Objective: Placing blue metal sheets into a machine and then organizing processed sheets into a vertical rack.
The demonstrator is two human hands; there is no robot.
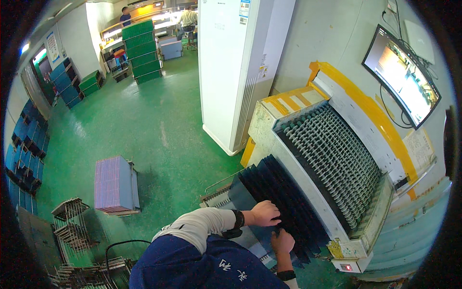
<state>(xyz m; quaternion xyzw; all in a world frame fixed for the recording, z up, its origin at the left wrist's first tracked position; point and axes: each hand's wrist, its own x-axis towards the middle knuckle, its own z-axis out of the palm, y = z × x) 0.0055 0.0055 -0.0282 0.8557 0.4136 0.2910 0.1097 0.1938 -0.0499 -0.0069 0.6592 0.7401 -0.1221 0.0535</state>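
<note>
1. Nearest, a dark blue garment [187, 262] bears white written characters.
2. The right hand [283, 242] has bent fingers against dark, thin panels [279, 185]; whether it grips one cannot be told.
3. Slightly farther and to the left, the left hand [265, 213] curls its fingers at the same panels, its grip equally unclear.
4. The panels stand in a fanned row, extending beyond and to the right of both hands.
5. Right of them is a roller machine [332, 166] with yellow tape.
6. Farther, a tall white cabinet [224, 72] carries a blue-and-white label [244, 8] and yellow warning triangles.
7. Far left, a wall poster [52, 45] has print too small to read.
</note>
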